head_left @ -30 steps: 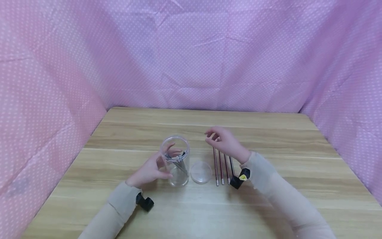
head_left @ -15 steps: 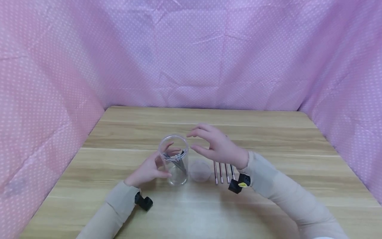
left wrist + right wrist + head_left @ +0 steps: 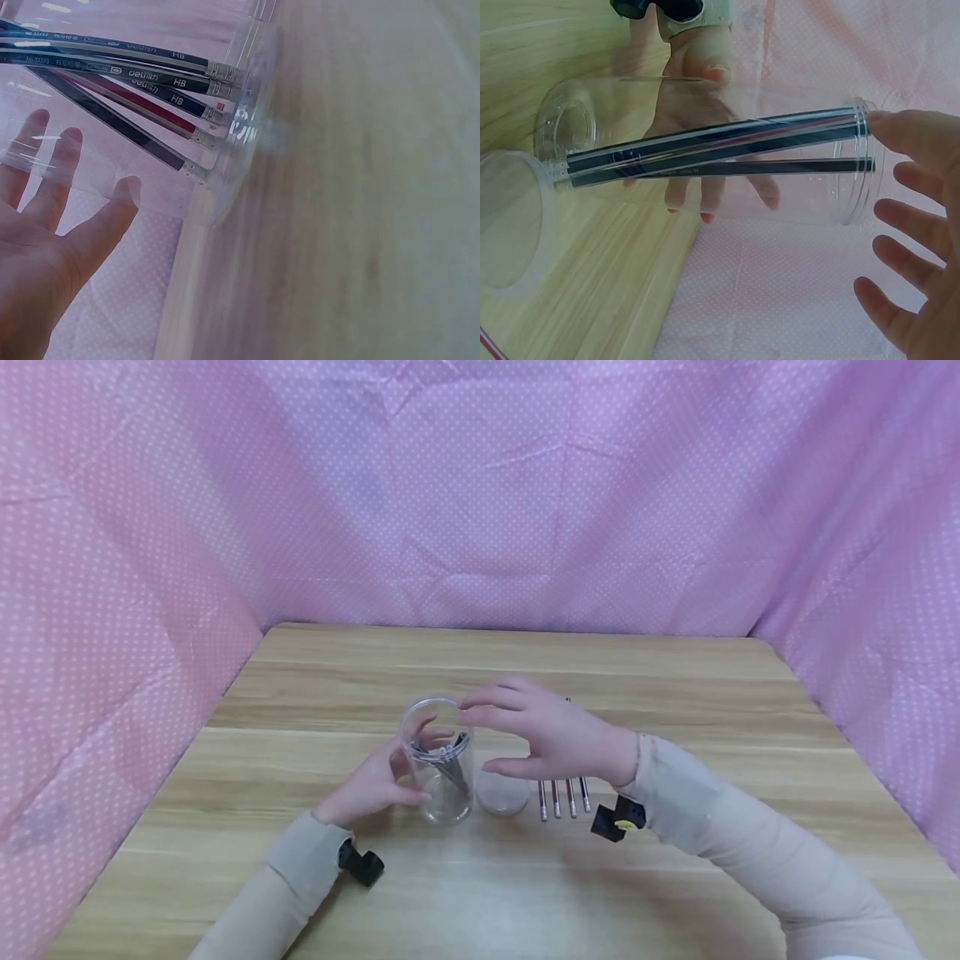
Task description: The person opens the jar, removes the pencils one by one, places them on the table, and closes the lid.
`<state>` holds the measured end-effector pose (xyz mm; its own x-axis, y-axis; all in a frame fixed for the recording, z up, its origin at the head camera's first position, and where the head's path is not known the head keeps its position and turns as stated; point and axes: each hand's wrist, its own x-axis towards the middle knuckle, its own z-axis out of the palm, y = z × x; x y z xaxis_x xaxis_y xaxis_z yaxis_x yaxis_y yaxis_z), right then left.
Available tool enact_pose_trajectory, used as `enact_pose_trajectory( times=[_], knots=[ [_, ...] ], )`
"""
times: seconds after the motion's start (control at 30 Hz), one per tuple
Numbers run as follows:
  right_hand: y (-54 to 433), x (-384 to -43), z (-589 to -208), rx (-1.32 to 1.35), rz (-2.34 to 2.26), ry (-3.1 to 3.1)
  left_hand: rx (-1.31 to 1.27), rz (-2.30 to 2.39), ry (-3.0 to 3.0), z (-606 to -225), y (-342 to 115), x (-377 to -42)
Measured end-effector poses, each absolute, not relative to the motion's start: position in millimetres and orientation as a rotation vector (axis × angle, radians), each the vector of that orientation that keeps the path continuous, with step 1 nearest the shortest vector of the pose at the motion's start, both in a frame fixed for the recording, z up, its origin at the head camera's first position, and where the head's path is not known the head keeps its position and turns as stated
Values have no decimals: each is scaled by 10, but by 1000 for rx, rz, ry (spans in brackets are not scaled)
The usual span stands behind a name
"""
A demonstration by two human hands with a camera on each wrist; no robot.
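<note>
A clear plastic jar [image 3: 450,810] stands upright on the table with several pencils [image 3: 142,71] leaning inside, dark ones and a red one, eraserless metal ends down. My left hand [image 3: 375,787] holds the jar from its left side, thumb in front and fingers behind. Beside the jar's mouth is my right hand [image 3: 551,735], fingers spread and holding nothing. In the right wrist view one fingertip [image 3: 885,120] meets or nearly meets the threaded rim [image 3: 859,195]; contact is unclear. A round clear lid [image 3: 502,795] lies right of the jar, partly under the right hand.
Several pencils [image 3: 557,803] lie side by side on the wooden table [image 3: 480,893], right of the lid, their upper parts hidden by my right hand. Pink dotted cloth [image 3: 480,527] hangs around the back and sides.
My right hand has moved left from above the loose pencils to the jar's mouth, and its fingers have spread. The left hand and the jar have stayed put.
</note>
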<state>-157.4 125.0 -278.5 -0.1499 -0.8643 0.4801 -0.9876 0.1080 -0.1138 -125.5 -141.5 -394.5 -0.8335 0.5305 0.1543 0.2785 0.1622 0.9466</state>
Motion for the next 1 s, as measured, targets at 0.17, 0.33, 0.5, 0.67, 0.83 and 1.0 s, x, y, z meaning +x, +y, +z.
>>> enact_pose_trajectory(
  times=[0.17, 0.33, 0.5, 0.67, 0.83, 1.0],
  knots=[
    [1236, -1549, -2832, 1855, 583, -2097, 792, 1722, 2240, -3944, -1421, -1250],
    [1216, -1517, -2884, 1843, 603, -2115, 778, 1687, 2266, -3950, -1428, -1251],
    [1200, -1496, -2900, 1824, 571, -2157, 772, 1684, 2264, -3935, -1424, -1248],
    [1177, -1500, -2921, 1797, 586, -2135, 810, 1699, 2244, -3913, -1419, -1254],
    [1152, -1503, -2955, 1787, 615, -2117, 832, 1695, 2260, -3921, -1417, -1252],
    [1162, -1488, -2985, 1792, 659, -2159, 814, 1706, 2274, -3949, -1415, -1241]
  ],
)
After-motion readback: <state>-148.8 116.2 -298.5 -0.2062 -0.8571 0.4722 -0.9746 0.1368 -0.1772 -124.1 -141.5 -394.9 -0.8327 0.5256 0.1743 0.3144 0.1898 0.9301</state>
